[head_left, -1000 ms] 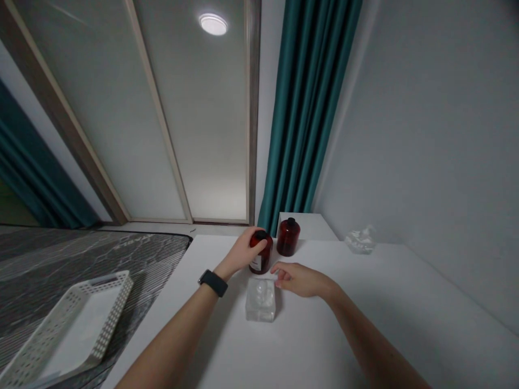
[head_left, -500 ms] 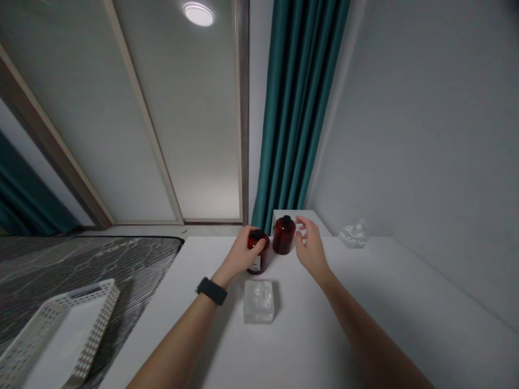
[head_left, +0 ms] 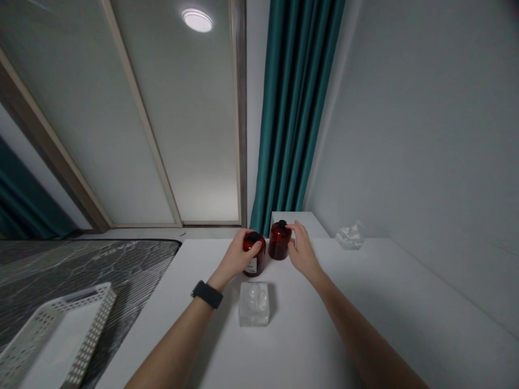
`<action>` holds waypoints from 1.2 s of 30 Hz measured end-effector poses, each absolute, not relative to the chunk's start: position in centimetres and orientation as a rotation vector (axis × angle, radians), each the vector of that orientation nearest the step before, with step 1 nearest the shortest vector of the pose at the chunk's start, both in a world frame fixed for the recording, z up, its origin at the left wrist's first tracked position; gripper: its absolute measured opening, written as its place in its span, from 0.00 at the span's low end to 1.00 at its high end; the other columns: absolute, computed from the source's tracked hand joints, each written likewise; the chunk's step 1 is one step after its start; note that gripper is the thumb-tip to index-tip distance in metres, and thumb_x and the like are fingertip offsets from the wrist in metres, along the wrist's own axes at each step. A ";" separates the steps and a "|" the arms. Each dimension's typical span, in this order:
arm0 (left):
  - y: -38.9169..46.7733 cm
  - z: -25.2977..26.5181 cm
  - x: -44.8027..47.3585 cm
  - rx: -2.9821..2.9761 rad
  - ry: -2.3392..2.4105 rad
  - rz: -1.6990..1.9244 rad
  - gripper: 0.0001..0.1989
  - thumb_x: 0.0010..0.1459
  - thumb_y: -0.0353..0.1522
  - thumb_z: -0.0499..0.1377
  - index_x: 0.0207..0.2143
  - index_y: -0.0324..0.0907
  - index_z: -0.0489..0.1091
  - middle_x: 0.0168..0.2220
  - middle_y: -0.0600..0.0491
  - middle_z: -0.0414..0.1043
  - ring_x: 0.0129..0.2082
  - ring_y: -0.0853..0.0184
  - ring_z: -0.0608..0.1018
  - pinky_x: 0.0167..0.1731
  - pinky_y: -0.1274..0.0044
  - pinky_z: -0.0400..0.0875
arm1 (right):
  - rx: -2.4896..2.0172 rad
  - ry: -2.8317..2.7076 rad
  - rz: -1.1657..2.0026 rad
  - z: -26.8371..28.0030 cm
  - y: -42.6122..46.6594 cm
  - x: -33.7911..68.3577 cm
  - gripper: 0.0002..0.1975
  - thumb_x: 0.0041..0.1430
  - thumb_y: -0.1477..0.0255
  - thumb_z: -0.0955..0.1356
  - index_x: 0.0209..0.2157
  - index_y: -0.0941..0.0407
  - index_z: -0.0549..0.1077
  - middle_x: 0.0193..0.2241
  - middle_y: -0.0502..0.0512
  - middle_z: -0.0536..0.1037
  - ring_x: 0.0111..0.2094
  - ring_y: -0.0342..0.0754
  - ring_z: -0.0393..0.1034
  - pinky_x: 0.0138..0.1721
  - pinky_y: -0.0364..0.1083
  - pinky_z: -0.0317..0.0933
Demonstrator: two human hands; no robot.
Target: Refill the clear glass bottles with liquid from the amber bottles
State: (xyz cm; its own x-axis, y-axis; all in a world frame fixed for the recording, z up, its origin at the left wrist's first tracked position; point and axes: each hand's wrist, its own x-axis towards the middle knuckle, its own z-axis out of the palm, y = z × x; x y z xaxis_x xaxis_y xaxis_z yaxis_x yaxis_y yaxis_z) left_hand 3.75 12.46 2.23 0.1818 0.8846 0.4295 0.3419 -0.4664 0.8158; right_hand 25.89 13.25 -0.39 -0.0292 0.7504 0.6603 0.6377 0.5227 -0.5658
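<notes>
My left hand, with a dark watch on the wrist, is wrapped round a dark red-brown bottle with a black top and a pale label. The bottle stands upright on the white table. Right beside it, slightly farther back, stands a second dark red-brown bottle, also black-topped. My right hand is at that bottle's right side, fingers apart, fingertips at its shoulder; whether they press on it I cannot tell. Nearer to me than the bottles sits a clear glass block-like piece with a rounded bump on top.
Another clear glass piece stands at the table's far right, near the wall. A white box-like surface rises behind the bottles, with a teal curtain beyond. On the left, a white perforated basket stands below the white table.
My right hand has closed in on the farther bottle, its fingertips now at the shoulder. My left hand stays on the nearer bottle. The whole view has shifted slightly.
</notes>
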 end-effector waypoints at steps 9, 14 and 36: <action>12.5 2.3 3.8 1.915 1.162 1.256 0.12 0.60 0.36 0.60 0.44 0.41 0.68 0.42 0.49 0.74 0.41 0.61 0.78 0.45 0.68 0.72 | -1.150 -1.793 0.224 1.8 11.9 25.6 0.24 0.57 0.82 0.58 0.51 0.51 0.71 0.52 0.59 0.72 0.56 0.55 0.64 0.61 0.62 0.56; 12.5 2.2 3.8 1.930 1.181 1.248 0.13 0.60 0.37 0.60 0.46 0.40 0.68 0.42 0.48 0.74 0.41 0.61 0.78 0.46 0.68 0.72 | -1.132 -1.825 0.262 2.4 11.5 25.6 0.21 0.60 0.79 0.60 0.53 0.52 0.71 0.50 0.60 0.74 0.54 0.57 0.64 0.60 0.62 0.57; 12.2 2.0 3.2 1.895 1.263 1.289 0.15 0.67 0.38 0.52 0.52 0.41 0.66 0.52 0.44 0.72 0.54 0.59 0.74 0.57 0.65 0.67 | -1.059 -1.816 1.012 3.5 10.3 26.2 0.24 0.64 0.72 0.62 0.61 0.50 0.62 0.58 0.59 0.69 0.49 0.49 0.71 0.40 0.46 0.72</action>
